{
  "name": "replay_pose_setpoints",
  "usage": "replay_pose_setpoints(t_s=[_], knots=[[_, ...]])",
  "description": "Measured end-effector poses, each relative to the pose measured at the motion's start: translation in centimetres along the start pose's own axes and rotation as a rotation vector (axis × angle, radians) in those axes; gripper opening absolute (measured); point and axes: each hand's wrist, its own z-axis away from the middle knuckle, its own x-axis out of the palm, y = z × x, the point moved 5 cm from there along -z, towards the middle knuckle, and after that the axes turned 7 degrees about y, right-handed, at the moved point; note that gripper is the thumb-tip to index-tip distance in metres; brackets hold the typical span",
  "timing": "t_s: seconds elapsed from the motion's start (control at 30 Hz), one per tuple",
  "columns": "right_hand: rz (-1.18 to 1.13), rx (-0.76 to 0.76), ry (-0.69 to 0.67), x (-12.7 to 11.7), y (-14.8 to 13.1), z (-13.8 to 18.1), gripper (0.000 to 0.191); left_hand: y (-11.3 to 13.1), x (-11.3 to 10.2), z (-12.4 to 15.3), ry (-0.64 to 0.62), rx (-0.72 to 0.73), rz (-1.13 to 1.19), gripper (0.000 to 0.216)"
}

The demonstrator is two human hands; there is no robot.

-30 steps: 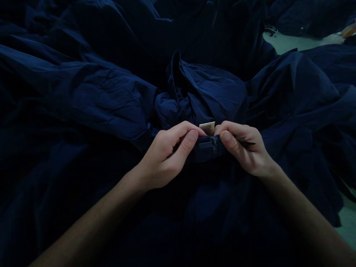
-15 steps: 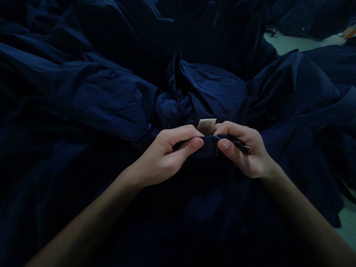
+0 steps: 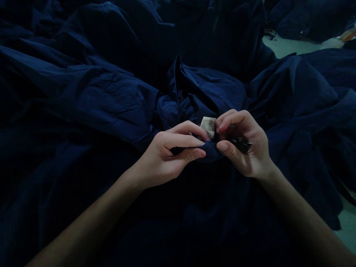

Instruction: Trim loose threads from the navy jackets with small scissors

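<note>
The left grip and the right grip are both closed, meeting at a narrow fold of navy fabric. Each thumb presses on the fold from the near side with the fingers curled around it, and the two grips nearly touch. The left grip's fingers lie almost flat along the fold, while the right grip's fingers arch up and over it.

Just above the fold, between the two grips, a small cream care label stands up from the fabric, printed with text too small to read. Beside the right grip's thumb, a small dark flat tab sticks out to the right, though the dim light hides what it is.

Directly beyond the grips sits a bunched mound of navy cloth, with heavy creased folds of the same cloth spreading to the left and more to the right. The cloth also fills the area under the forearms, so the surface beneath it is hidden.

Farther off at the upper right, a patch of pale floor shows past the navy folds, with a small orange item at the frame's edge.
</note>
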Motion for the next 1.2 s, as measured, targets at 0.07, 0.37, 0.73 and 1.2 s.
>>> replay_pose_setpoints(t_s=[0.07, 0.37, 0.73, 1.2], knots=[[-0.024, -0.005, 0.019, -0.1, -0.3, 0.1, 0.032, -0.1, 0.1, 0.0, 0.010, -0.004, -0.047, 0.009], [0.159, -0.056, -0.091, -0.5, -0.9, 0.3, 0.020, -0.1, 0.3, 0.0, 0.015, 0.014, -0.100, 0.015], [0.288, -0.403, -0.022, -0.6, -1.6, -0.1, 0.019, -0.1, 0.3, 0.1, -0.013, 0.021, -0.097, 0.018], [0.290, -0.420, 0.009, -0.6, -1.9, -0.1, 0.013, -0.3, 0.3, 0.1, 0.001, 0.029, -0.066, 0.013]])
